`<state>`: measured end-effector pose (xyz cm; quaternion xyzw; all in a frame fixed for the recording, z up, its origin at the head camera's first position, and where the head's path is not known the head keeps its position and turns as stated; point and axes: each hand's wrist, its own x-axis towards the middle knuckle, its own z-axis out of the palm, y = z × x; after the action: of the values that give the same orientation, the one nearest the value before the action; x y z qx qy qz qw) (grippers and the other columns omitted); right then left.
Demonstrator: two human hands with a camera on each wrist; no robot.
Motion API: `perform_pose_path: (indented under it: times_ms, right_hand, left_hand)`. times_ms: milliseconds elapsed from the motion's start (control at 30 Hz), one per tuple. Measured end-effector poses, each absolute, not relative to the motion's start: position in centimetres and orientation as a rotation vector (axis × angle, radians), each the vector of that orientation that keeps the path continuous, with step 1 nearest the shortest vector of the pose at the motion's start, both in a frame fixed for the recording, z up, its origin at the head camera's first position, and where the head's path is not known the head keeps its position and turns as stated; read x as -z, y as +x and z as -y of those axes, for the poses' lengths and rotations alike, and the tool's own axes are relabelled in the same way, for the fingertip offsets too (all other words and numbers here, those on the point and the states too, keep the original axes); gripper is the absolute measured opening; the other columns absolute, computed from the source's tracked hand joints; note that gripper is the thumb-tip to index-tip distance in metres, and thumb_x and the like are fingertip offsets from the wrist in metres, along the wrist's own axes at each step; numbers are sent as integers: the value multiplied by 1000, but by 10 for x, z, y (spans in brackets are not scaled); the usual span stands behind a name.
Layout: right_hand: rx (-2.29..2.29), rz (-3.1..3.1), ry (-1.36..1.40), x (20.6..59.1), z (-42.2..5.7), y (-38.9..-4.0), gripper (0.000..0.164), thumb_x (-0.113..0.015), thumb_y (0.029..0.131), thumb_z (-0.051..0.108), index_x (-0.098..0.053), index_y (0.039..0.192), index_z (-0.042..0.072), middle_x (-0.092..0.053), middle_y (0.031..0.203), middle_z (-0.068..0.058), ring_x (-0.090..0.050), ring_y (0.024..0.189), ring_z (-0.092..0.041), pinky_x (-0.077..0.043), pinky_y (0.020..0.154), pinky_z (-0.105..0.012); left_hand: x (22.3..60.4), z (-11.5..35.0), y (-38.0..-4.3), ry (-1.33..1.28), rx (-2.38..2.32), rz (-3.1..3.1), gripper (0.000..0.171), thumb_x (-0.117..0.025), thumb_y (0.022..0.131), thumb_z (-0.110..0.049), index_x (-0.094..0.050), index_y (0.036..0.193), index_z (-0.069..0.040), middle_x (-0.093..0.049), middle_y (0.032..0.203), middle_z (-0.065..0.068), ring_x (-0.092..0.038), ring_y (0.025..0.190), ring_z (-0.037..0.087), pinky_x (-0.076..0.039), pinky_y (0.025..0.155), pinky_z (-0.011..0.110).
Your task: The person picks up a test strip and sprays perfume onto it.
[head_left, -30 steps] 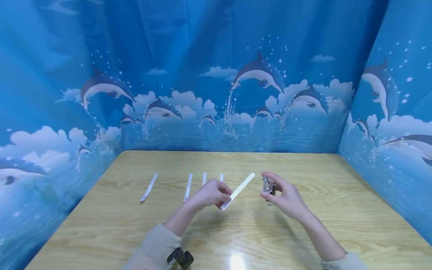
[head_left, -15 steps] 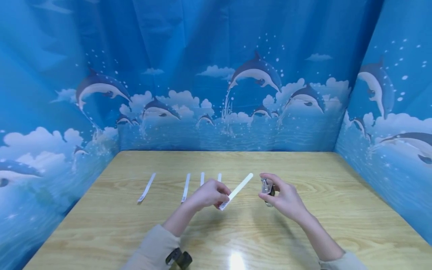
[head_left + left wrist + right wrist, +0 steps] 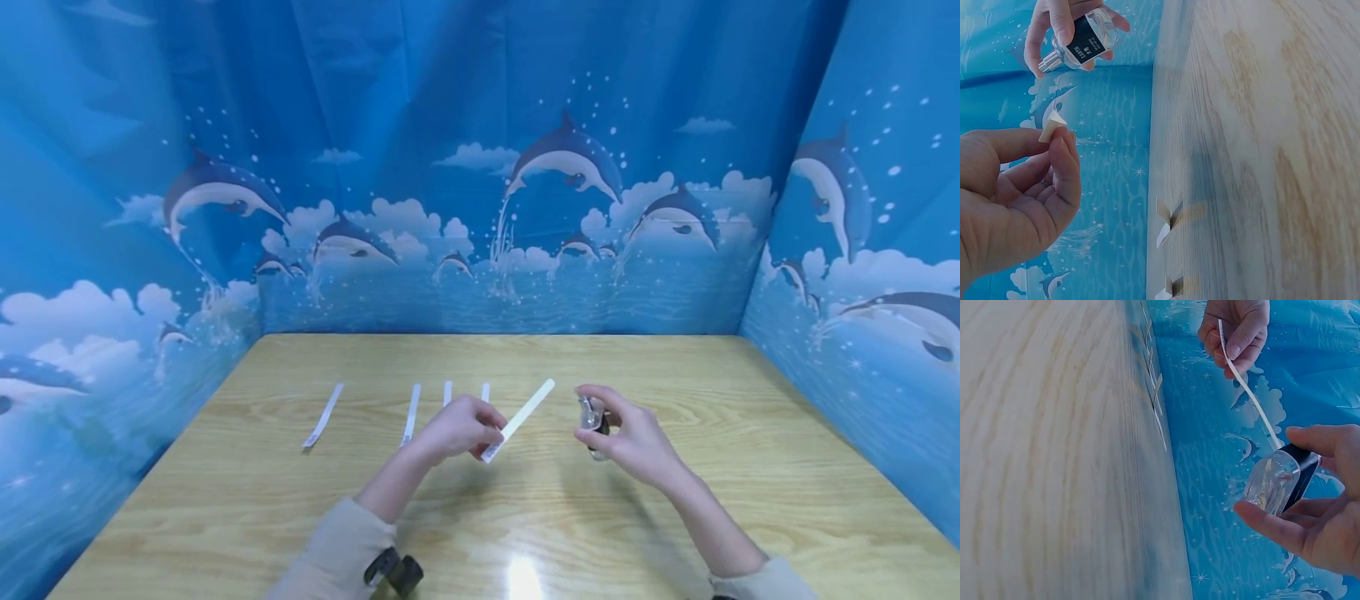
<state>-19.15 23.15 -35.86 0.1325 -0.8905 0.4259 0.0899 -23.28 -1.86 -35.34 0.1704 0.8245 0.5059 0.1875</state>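
My left hand (image 3: 459, 429) pinches the printed lower end of a white paper test strip (image 3: 528, 408), held above the table and slanting up to the right. To its right, my right hand (image 3: 637, 437) grips a clear glass perfume bottle (image 3: 592, 414) between thumb and fingers. The bottle has a black label (image 3: 1087, 39) reading EARTH and a silver spray top (image 3: 1052, 61), with a fingertip at that top. In the head view the strip's free end and the bottle are a short gap apart. The right wrist view shows the bottle's clear base (image 3: 1266, 484) towards the camera.
Several similar paper strips lie on the wooden table (image 3: 225, 500), one (image 3: 324, 417) at the far left and another (image 3: 412, 412) left of my left hand. That hand partly covers the others. A blue dolphin-print curtain (image 3: 420, 167) surrounds the table's back and sides.
The left hand has lifted the strip slightly and drawn it a little left, away from the bottle. The right hand keeps its grip nearly still. The head view has shifted slightly.
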Motion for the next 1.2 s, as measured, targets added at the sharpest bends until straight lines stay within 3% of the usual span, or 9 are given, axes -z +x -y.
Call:
perform_pose_path:
  times_ms: [167,300,533,800,1200]
  right_hand:
    - [-1269,2665,393,358,-232,-192,56,-72,80,13,-49,131,13,-59,111,-20,-61,95,-35,-53,62,-28]
    - [-1305,2669,375,357,-232,-192,57,-72,81,14,-48,132,16,-57,115,-22,-60,97,-37,-54,62,-29]
    - [-1314,2655,377,357,-232,-194,57,-72,81,15,-47,133,16,-59,107,-16,-61,95,-33,-52,61,-27]
    - [-1311,2642,403,356,-230,-194,56,-72,81,15,-48,132,14,-60,100,-13,-62,92,-31,-52,62,-27]
    - [-1273,2623,398,357,-231,-192,55,-74,79,15,-50,129,13,-62,96,-12,-63,84,-25,-51,58,-28]
  left_hand:
    - [354,19,-234,473,-1429,-2309,15,-61,81,4,-65,95,6,-61,73,8,-59,60,16,-56,59,33]
    - [354,19,-233,480,-1444,-2301,15,-61,80,5,-65,95,7,-62,73,9,-59,60,16,-56,59,33]
    - [352,19,-231,480,-1450,-2306,16,-62,80,5,-65,96,7,-62,73,9,-59,59,15,-56,62,39]
    - [352,19,-231,485,-1454,-2302,16,-62,81,4,-65,97,7,-63,73,9,-60,60,15,-56,58,32]
    - [353,20,-231,498,-1472,-2268,19,-62,81,3,-64,99,8,-63,76,9,-60,62,15,-56,59,32]
